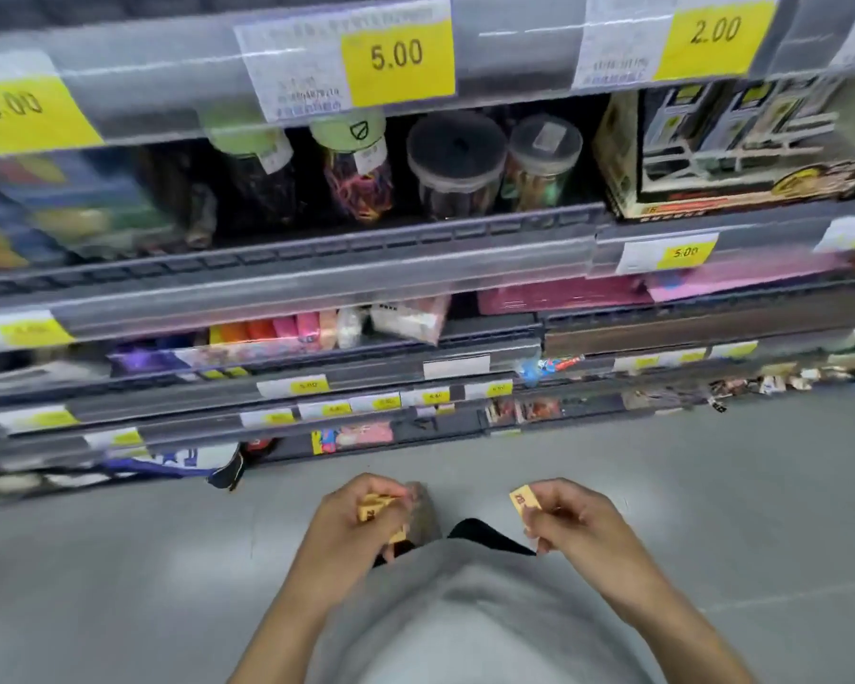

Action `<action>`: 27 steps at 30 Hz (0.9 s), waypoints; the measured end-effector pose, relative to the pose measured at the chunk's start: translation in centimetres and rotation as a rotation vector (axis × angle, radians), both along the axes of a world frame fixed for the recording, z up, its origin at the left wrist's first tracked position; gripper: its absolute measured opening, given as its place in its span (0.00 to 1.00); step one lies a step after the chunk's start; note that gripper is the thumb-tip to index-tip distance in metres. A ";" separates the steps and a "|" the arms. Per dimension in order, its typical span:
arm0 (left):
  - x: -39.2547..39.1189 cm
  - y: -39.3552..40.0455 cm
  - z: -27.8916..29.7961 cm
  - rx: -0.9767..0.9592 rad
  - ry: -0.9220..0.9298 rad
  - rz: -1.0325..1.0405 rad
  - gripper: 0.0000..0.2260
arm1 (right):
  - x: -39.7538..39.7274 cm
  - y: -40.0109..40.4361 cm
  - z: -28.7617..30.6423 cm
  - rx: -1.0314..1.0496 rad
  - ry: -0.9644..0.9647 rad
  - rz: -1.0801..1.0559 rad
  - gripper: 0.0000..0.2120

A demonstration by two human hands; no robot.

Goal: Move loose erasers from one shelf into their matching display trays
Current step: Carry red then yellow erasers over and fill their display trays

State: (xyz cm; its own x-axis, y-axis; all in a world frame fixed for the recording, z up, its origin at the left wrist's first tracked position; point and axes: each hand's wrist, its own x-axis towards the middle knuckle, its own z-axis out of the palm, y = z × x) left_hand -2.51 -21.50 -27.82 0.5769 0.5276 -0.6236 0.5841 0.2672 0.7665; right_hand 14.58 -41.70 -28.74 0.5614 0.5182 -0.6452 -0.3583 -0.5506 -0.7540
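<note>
Head view, looking down a tiered store shelving unit [317, 269] that fills the upper two thirds of the frame; much of it is motion-blurred. Grey floor [712, 510] below it, and the person's grey shirt [465, 609] at bottom centre. Top shelf rail carries yellow price tags, one reading 5.00 [397, 54] and one reading 2.00 [715, 29]. Behind the rail: a printed black-and-tan box [731, 155] at right, and a row of clear round jars, the dark-lidded jar [457, 165] the widest, a green-lidded jar [356, 165] of coloured bands to its left. Next tier down: a pink flat pack [563, 293] at right, a row of orange and pink items [277, 330] left of centre, contents not legible. Lower tiers hold small packets, too blurred to identify. Both hands are low, in front of the shirt and well apart from the shelves. Left hand [356, 520] is curled around several small yellow-orange erasers [373, 508], one face with dark print showing between thumb and fingers. Right hand [568, 520] pinches a single yellow-orange eraser [524, 500] at its fingertips, the piece tilted and sticking out toward the left hand. The two hands do not touch.
</note>
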 end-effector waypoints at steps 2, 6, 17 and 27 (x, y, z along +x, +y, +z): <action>-1.9 -1.2 0.1 -0.022 0.026 0.111 0.10 | 0.4 -0.3 -0.2 -0.030 0.005 0.058 0.07; -6.2 -3.5 0.5 -0.034 0.049 0.298 0.10 | 0.2 1.4 -0.5 -0.042 -0.006 0.239 0.06; -20.2 -6.7 1.5 0.010 0.035 0.853 0.03 | -10.5 15.4 2.1 0.192 0.026 0.720 0.08; -36.1 -1.9 0.0 0.019 -0.009 1.131 0.02 | -26.3 24.6 1.8 0.206 0.037 0.918 0.07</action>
State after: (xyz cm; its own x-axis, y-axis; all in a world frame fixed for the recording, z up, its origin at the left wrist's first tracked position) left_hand -38.60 -23.41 -27.87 -0.2336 0.7588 -0.6080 0.0085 0.6269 0.7791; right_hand -11.71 -17.06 -26.90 -0.1420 0.8541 -0.5004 0.1238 -0.4862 -0.8650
